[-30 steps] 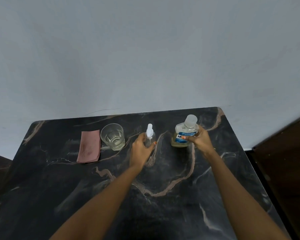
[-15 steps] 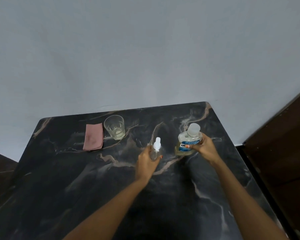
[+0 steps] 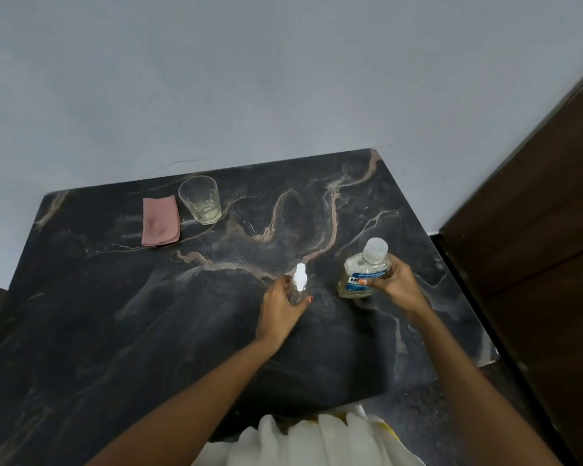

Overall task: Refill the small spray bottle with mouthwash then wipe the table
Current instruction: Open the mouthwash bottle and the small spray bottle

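Spray bottle [image 3: 299, 284], small and clear with a white nozzle, stands on the dark marbled worktop [image 3: 148, 331] with the left hand [image 3: 281, 306] wrapped round its lower body, the grip closed on it from behind. Just to the right of the spray bottle, a little apart from it, sits the mouthwash bottle [image 3: 364, 270], with a blue label and a pale yellowish liquid low inside; the right hand [image 3: 392, 282] has its grip pinched on the side of that bottle, thumb across the label. Its rounded cap [image 3: 376, 250] looks to be on, and the nozzle sits on top of the spray bottle too.

Well away to the far left of the spray bottle stands a drinking glass [image 3: 201, 200], and beside it on the left lies a folded pink cloth [image 3: 160, 217].

By my reckoning the job has barely begun: both bottles look closed, nothing is being poured, and the cloth lies unused, so opening, refilling and wiping all remain.

How much liquid the spray bottle holds I cannot tell, since the fingers cover most of it. The label's lettering is too small to read, and whether the glass holds anything is unclear. White fabric [image 3: 317, 438] at the near edge is cut off.
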The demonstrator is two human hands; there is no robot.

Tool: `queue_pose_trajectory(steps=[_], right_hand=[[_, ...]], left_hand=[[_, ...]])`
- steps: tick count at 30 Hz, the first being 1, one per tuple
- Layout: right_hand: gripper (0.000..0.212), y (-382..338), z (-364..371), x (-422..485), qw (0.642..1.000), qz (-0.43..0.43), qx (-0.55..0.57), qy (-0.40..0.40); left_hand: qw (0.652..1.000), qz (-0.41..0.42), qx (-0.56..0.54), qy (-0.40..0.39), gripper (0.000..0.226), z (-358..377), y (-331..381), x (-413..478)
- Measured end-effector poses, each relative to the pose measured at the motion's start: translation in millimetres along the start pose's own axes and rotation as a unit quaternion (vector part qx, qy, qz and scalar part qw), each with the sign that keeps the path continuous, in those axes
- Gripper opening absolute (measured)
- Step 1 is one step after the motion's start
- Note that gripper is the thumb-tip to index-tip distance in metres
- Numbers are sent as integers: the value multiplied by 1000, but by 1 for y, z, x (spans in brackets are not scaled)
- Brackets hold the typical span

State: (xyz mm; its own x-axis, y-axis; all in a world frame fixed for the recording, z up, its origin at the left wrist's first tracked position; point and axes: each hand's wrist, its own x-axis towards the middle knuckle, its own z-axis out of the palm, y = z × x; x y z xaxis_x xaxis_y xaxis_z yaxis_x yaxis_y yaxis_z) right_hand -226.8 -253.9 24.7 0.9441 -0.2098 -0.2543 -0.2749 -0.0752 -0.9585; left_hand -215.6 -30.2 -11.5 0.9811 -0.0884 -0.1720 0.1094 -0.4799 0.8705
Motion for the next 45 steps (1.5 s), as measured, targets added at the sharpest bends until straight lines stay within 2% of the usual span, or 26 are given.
queue_pose_trajectory(steps=[7,20,26,31,35,37,41,45], right_hand=[[47,12,-1,-19,1000,-1,-15,13],[51,25,-6,-20,1000,6,-17,-3],[53,21,-6,-25,1000,12,-25,-12],[67,10,-9,-31,999,-20,-39,-22],[69,-8,-17,-40,998,-52,-39,-26],[65,-19,-19,-46,997,-67,-34,-25],[39,-39,-15,-54,994,-104,-43,9],[24,-53,-10,-54,991,-112,-49,45]], left_hand=[[1000,-11,8,-26,42,8,-4,-15],[999,-3,17,-28,41,11,0,-19],[999,-5,23,-35,51,10,2,-18],[998,48,35,-33,68,-1,14,-24],[991,109,60,-39,72,-16,25,-36],[988,133,69,-30,74,-23,30,-42],[981,188,57,-10,74,-32,54,-43],[974,220,4,-56,70,-22,84,-38]])
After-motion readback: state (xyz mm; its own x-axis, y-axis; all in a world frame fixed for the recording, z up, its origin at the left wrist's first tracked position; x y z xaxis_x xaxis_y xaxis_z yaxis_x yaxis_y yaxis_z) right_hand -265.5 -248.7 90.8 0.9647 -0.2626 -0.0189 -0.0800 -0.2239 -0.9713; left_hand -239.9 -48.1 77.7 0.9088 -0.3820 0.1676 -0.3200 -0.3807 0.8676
